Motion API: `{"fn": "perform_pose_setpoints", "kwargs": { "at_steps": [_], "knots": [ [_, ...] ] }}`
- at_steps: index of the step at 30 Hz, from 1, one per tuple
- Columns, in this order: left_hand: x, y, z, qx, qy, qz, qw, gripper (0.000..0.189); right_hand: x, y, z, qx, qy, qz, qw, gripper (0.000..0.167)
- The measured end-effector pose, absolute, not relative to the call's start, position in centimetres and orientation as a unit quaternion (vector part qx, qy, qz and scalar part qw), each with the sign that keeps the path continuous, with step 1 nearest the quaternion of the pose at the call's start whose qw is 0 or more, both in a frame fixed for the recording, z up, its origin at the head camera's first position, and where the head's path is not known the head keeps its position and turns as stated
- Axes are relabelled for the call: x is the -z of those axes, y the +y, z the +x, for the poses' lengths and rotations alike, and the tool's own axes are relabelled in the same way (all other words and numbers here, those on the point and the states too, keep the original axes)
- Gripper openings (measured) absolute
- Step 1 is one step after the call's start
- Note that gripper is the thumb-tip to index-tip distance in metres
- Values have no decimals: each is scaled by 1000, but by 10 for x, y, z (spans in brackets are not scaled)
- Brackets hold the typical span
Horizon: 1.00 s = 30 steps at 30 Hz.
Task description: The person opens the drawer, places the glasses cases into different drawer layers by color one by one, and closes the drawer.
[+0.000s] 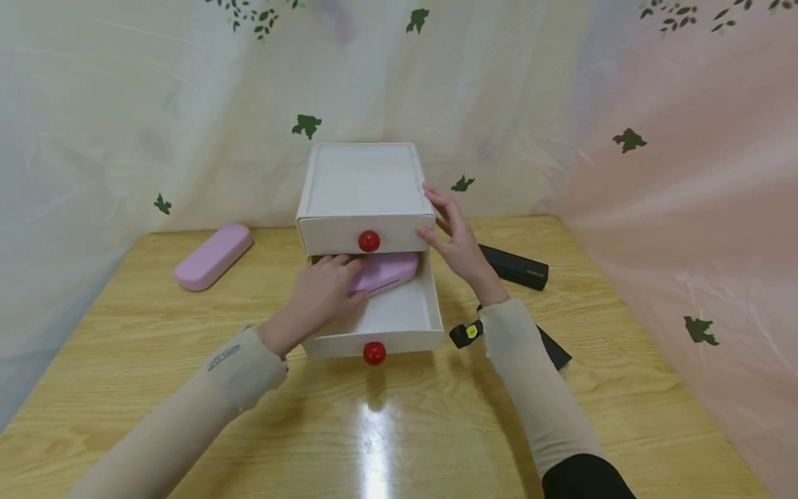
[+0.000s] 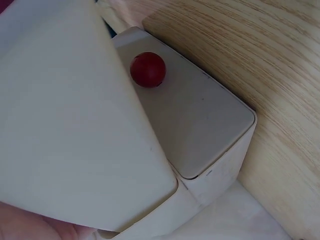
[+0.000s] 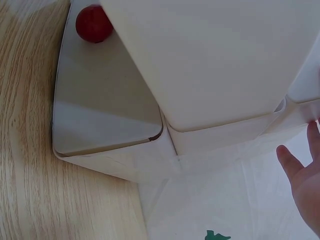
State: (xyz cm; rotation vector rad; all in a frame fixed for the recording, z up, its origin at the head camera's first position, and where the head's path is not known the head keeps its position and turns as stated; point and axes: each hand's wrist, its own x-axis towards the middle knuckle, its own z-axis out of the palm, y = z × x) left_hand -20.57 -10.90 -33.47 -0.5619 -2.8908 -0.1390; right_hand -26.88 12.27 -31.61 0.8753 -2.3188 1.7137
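A white drawer unit point(image 1: 368, 180) with red ball knobs stands on the table. Its middle drawer point(image 1: 405, 315) is pulled out, below the closed top one. My left hand point(image 1: 321, 287) reaches into that drawer and grips the left end of a purple case point(image 1: 393, 270); some fingertips are hidden. In the left wrist view, the drawer front point(image 2: 85, 130) covers most of this hand. My right hand point(image 1: 458, 239) rests on the unit's upper right side with its fingers spread. Below the pulled-out drawer, the wrist views show a closed bottom drawer point(image 3: 105, 95).
A second purple case point(image 1: 214, 256) lies at the left rear of the wooden table point(image 1: 262, 430). Right of the unit are a black case point(image 1: 514, 267), a small black item with a yellow patch point(image 1: 466, 334) and a flat black item point(image 1: 553, 348) partly under my right sleeve. Curtains stand behind.
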Motion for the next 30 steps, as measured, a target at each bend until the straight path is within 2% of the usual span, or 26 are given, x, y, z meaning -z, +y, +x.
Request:
{"fn": "perform_pose_setpoints", "kwargs": {
  "at_steps": [5,10,20,30],
  "knots": [
    [331,-113,-200,60,-972,-202,104,48,324,124,-277,-572,-765,289,64,58],
    [328,-119,-193,88,-963,-215,135,45,337,127,-290,-576,-760,291,73,58],
    [321,-134,-178,143,-941,-221,211,35,340,127,-292,-573,-756,304,85,57],
    [320,-160,-172,165,-933,-196,252,34,340,126,-293,-575,-756,302,77,57]
  ]
}}
